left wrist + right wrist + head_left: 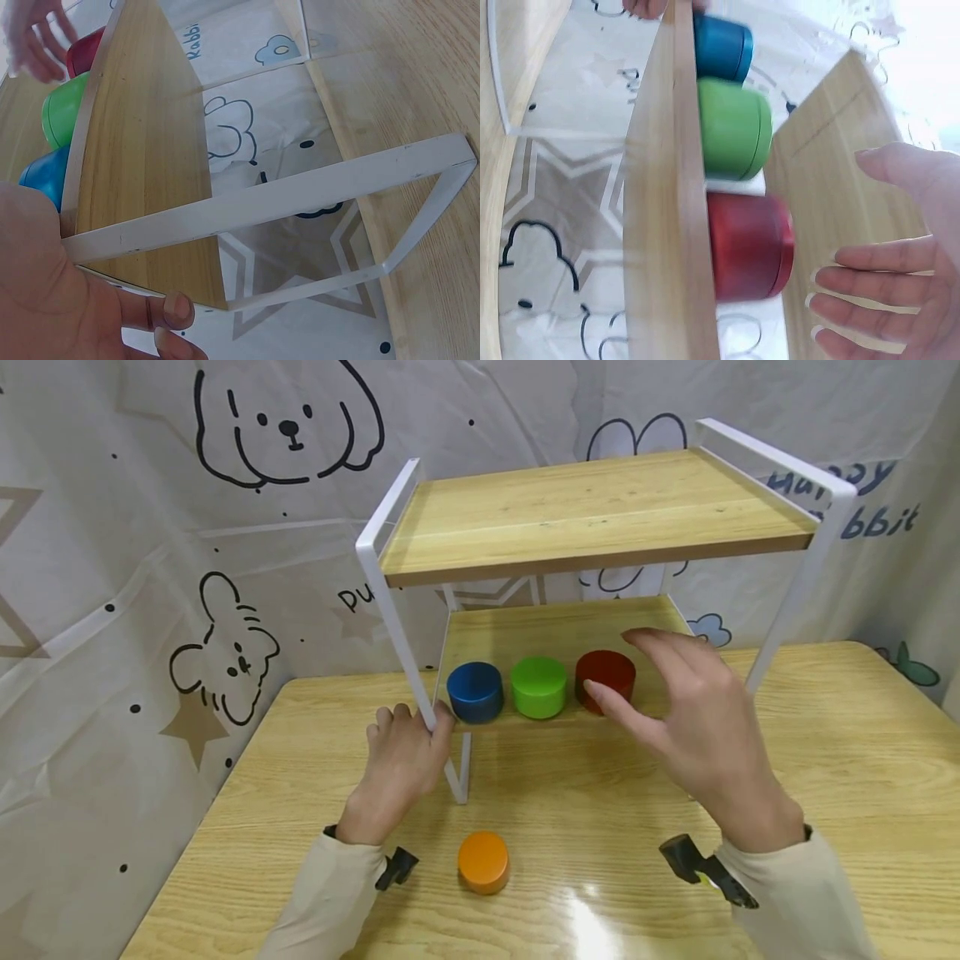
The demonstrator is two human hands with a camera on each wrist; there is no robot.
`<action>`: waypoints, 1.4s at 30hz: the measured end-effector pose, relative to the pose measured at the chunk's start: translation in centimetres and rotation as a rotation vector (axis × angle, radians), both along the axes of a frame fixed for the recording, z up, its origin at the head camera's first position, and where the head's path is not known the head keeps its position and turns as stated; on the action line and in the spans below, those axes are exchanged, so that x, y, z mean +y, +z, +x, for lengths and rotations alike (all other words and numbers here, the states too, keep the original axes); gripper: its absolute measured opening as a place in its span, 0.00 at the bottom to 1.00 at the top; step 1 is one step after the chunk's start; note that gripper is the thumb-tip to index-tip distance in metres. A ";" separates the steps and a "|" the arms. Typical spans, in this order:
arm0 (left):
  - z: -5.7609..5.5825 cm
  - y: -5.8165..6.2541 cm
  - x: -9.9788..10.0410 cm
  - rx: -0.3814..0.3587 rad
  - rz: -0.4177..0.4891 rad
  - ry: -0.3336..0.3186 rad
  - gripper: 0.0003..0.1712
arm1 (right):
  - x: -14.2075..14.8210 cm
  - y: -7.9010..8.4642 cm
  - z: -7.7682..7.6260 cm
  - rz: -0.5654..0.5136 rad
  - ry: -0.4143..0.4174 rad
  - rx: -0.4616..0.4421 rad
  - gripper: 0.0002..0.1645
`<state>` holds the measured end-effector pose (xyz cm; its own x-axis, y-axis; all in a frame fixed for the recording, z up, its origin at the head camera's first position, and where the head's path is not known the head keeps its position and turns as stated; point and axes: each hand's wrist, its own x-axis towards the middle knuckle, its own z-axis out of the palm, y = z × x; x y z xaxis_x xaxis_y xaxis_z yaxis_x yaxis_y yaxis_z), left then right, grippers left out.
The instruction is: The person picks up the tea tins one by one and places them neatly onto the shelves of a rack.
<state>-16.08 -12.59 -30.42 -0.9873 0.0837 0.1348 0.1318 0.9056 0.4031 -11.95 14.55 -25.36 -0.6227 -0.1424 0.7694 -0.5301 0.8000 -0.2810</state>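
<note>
A two-tier shelf rack (600,518) with wooden boards and a white metal frame stands on the table. My left hand (408,747) grips its left side at the lower board, fingers round the white frame (262,195). On the lower board a blue round tin (476,692), a green round tin (538,687) and a red round tin (750,247) sit in a row. Near the red one is my right hand (697,727), thumb and fingers spread and holding nothing; the right wrist view shows a gap between them. An orange round tin (483,862) lies on the table before the rack.
The wooden table (247,860) extends beyond the rack on both sides. A pale cloth (97,610) with cartoon drawings hangs behind and at the left. The upper board (592,514) overhangs the row of tins.
</note>
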 end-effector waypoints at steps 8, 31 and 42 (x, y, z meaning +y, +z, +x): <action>-0.1 0.0 0.0 -0.001 0.000 -0.006 0.29 | -3.1 -0.4 1.4 0.009 0.147 0.136 0.19; -0.2 -0.1 -0.2 0.004 -0.014 0.000 0.31 | -11.3 -8.7 2.0 0.504 0.412 -0.278 0.32; -0.1 -0.1 -0.1 0.005 -0.004 -0.016 0.31 | -11.4 -11.4 1.6 0.711 0.402 -0.438 0.44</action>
